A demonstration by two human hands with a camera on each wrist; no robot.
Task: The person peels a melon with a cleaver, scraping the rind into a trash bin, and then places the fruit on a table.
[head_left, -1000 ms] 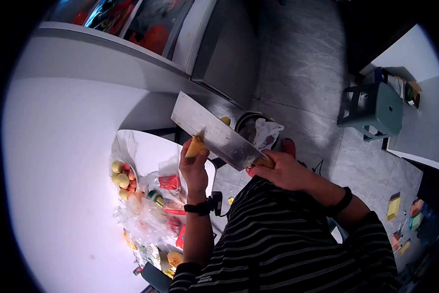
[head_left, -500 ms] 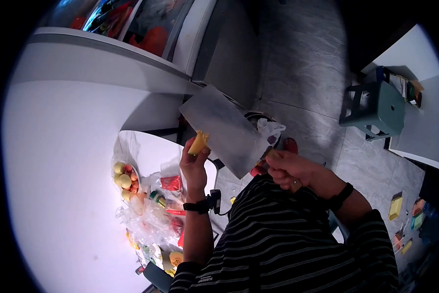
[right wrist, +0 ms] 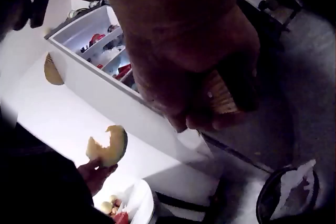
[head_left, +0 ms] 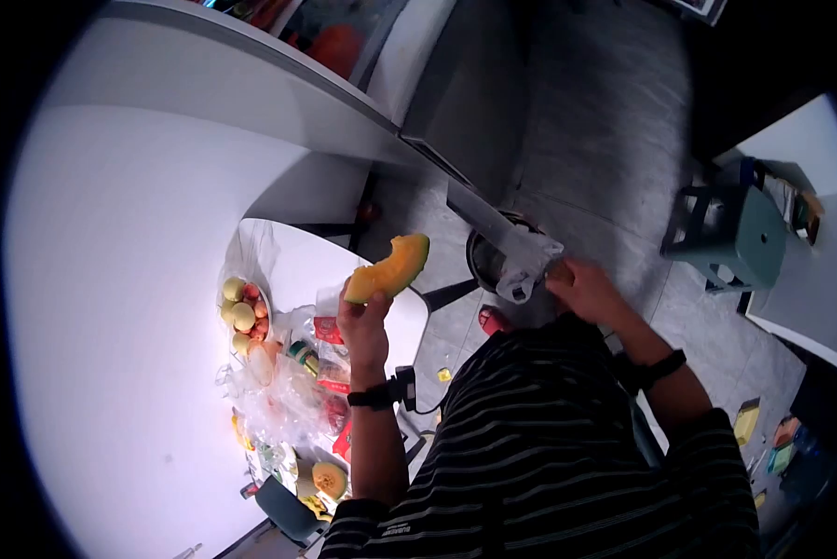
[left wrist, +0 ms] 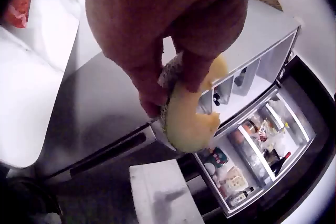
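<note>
The left hand (head_left: 364, 333) pinches a curved orange melon slice (head_left: 396, 270) (notched, green-rinded); the right hand (head_left: 590, 291) grips a cleaver (head_left: 479, 212); white desk (head_left: 292, 263) nearby, grey tiles (head_left: 591, 177) underfoot.

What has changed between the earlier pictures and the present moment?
The right hand has moved to the right, carrying the cleaver away from the melon slice and turning it more edge-on. The left hand has turned the slice, so its curved length shows. Both hands keep their hold; the fruit on the table stays.

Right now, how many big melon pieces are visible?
2: a melon slice in your left hand and a cut melon beside your left forearm. Bags may hide more.
</note>
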